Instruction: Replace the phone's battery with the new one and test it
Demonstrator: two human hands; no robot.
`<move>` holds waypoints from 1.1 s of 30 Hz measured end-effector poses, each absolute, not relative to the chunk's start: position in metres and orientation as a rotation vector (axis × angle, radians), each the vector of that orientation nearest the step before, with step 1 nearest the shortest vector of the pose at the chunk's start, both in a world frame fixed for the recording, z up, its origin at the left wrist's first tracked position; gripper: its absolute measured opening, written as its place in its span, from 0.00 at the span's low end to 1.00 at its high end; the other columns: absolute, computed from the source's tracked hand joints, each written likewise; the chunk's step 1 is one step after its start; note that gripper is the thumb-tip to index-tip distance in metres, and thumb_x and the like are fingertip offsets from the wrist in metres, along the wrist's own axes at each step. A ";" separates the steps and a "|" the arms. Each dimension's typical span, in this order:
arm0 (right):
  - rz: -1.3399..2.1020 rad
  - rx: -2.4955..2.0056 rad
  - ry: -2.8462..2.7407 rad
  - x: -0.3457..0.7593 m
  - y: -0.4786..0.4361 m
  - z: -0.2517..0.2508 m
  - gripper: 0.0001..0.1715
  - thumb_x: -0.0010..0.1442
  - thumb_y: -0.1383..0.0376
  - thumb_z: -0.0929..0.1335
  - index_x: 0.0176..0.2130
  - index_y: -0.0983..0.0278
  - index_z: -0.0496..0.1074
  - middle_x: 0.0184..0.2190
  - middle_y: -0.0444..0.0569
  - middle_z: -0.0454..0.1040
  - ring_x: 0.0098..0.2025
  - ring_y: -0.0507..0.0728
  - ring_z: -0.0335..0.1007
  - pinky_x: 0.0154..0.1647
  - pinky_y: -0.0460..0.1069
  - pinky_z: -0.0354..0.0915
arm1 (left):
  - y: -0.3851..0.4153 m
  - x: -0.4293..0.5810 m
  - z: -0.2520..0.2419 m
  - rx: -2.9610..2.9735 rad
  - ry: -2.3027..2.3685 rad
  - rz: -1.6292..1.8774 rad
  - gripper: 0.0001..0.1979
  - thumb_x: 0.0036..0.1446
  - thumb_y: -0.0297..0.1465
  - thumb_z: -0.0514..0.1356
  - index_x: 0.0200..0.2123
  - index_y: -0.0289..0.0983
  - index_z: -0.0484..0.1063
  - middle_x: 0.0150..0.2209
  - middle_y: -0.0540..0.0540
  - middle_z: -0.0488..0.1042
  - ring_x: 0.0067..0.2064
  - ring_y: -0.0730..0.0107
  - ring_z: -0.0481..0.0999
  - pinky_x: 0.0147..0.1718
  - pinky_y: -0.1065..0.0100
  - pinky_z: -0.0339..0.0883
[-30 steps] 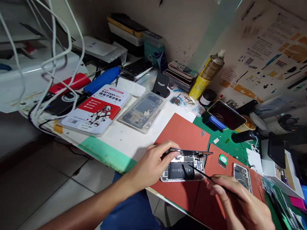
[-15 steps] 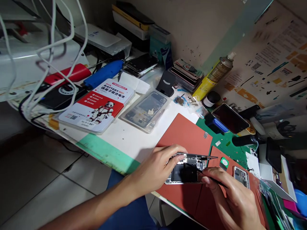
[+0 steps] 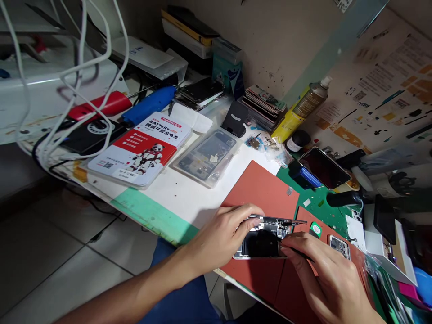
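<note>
Head view, near to far.

Item: my right hand [image 3: 319, 265], thumb and fingers pinched together on a thin dark tool [image 3: 302, 253], working end hidden at the phone's right side. Changed: a second ago the tool reached across the battery in plain sight; now my hand has closed in to the edge, and its shadow blackens the battery. I judge this to be close work at that edge, with poor light on it.

Item: my left hand [image 3: 224, 231], thumb and fingers clamped on the raised screen [image 3: 278, 220], keeping it tilted up along the far side; this grip is unchanged.

Item: one opened phone [image 3: 266, 240], between my hands, on the reddish-brown mat [image 3: 259, 180]; battery [image 3: 256, 246] exposed inside, bare circuitry beside the screen.

Item: one phone housing [image 3: 339, 245], right of the phone; a small green-and-white piece [image 3: 316, 229] near it.

Item: one clear plastic case [image 3: 207, 155] on the desk [image 3: 194, 195], left of the mat; beside it, a red-and-white battery package [image 3: 138, 150].

Item, farther: a dark-screened phone [image 3: 324, 168], a black-lidded jar [image 3: 298, 140], a yellow spray can [image 3: 301, 110].
</note>
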State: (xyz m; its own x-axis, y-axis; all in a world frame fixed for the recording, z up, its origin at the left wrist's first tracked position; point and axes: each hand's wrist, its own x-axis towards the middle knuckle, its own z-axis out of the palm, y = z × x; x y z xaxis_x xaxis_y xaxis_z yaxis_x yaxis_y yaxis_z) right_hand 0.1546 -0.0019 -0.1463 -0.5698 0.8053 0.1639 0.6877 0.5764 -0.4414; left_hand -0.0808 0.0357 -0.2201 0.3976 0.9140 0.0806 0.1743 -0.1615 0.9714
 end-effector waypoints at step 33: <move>1.005 -1.736 -1.034 0.149 -0.024 -0.192 0.23 0.58 0.49 0.79 0.43 0.63 0.81 0.35 0.54 0.85 0.35 0.63 0.85 0.36 0.53 0.82 | 0.035 -0.081 -0.219 1.661 1.023 0.888 0.09 0.76 0.34 0.53 0.49 0.46 0.73 0.42 0.57 0.81 0.40 0.75 0.79 0.40 0.71 0.68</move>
